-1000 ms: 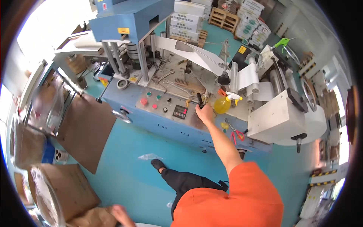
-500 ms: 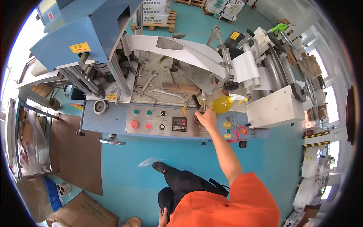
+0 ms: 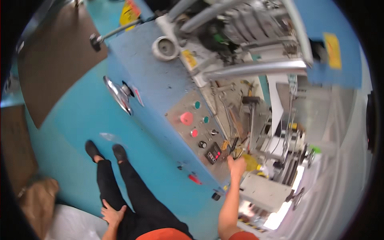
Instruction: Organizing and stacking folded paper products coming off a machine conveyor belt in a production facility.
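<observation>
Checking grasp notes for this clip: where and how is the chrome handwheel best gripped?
Likely by the outer rim of the chrome handwheel, coming from the teal floor side: the wheel juts out from the blue machine, its round rim exposed, with its mounting behind it.

A slim black handle (image 3: 234, 144) (slightly blurred) stands tilted near the control panel (image 3: 204, 130).

Blue mach. bench (image 3: 140, 50) w/ metal ring (image 3: 159, 49), wrenches (image 3: 229, 117), yellow btl (image 3: 251, 163) on top. Teal flr (image 3: 160, 168): brown mat (image 3: 56, 64), plastic scrap (image 3: 108, 137).
</observation>
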`<state>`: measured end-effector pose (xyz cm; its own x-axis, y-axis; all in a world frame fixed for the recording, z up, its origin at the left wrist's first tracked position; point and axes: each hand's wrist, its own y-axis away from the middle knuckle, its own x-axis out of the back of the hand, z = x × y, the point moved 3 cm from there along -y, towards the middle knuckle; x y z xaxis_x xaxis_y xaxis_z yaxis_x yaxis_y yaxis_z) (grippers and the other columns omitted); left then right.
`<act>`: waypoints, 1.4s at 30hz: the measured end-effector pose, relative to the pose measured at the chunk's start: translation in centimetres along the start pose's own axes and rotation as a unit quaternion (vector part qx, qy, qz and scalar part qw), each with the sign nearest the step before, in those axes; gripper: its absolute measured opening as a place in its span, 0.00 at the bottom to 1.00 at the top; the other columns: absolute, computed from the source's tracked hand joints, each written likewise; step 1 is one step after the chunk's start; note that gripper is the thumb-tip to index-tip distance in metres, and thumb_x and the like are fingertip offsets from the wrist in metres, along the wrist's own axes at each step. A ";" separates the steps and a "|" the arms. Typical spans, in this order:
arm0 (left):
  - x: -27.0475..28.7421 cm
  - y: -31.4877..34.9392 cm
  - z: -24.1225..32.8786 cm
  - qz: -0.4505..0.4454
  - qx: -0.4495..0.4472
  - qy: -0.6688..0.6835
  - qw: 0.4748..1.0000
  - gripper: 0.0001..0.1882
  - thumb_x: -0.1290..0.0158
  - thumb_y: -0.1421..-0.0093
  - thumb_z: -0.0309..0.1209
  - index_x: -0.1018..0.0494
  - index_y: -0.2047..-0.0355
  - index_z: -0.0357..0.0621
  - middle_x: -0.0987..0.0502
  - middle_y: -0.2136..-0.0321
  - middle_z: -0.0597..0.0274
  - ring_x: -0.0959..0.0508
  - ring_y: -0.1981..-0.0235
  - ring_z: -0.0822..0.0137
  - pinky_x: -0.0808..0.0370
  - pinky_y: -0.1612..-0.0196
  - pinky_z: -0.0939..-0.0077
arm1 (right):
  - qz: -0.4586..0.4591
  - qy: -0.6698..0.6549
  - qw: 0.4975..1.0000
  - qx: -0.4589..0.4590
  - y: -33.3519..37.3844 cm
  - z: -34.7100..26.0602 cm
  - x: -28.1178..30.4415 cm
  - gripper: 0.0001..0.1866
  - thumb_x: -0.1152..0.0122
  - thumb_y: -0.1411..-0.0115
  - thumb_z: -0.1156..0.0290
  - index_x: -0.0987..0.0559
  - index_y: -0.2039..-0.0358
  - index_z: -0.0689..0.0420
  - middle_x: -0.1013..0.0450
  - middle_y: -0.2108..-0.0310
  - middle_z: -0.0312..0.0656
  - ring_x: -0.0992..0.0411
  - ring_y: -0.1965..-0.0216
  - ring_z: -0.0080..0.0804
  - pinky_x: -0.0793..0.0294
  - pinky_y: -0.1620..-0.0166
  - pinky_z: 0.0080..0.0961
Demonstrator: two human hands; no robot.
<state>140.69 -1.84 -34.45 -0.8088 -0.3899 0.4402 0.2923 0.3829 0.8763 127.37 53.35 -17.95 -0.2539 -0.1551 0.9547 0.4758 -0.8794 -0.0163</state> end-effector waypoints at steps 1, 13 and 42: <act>0.2 0.1 0.3 0.004 0.009 -0.002 1.000 0.63 0.33 0.60 0.58 0.57 0.31 0.48 0.38 0.46 0.43 0.36 0.43 0.46 0.32 0.48 0.44 | 0.031 -0.013 0.999 0.011 0.8 -0.1 0.2 0.26 0.35 0.55 0.53 0.21 0.72 0.69 0.24 0.71 0.63 0.25 0.64 0.62 0.26 0.58 0.49; 3.7 -0.9 -1.0 0.029 -0.047 0.085 0.995 0.53 0.37 0.56 0.62 0.41 0.40 0.36 0.30 0.51 0.31 0.31 0.48 0.37 0.33 0.44 0.51 | -0.155 -0.633 0.744 -0.147 -0.4 5.2 -4.3 0.08 0.40 0.45 0.67 0.24 0.68 0.56 0.25 0.72 0.40 0.27 0.74 0.30 0.29 0.74 0.21; 12.1 -8.0 3.0 -0.031 -0.125 0.266 0.955 0.39 0.46 0.42 0.55 0.34 0.42 0.34 0.27 0.49 0.36 0.27 0.47 0.45 0.32 0.43 0.59 | 0.151 -0.361 0.917 0.069 -0.9 2.9 6.8 0.15 0.41 0.37 0.59 0.27 0.74 0.56 0.31 0.84 0.41 0.33 0.85 0.34 0.35 0.80 0.31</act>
<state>127.07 -7.13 -36.75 -0.4747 -0.8007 0.3653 0.4195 0.1591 0.8937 127.70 54.41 -10.57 0.5085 0.0001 0.8611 0.5466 -0.7727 -0.3227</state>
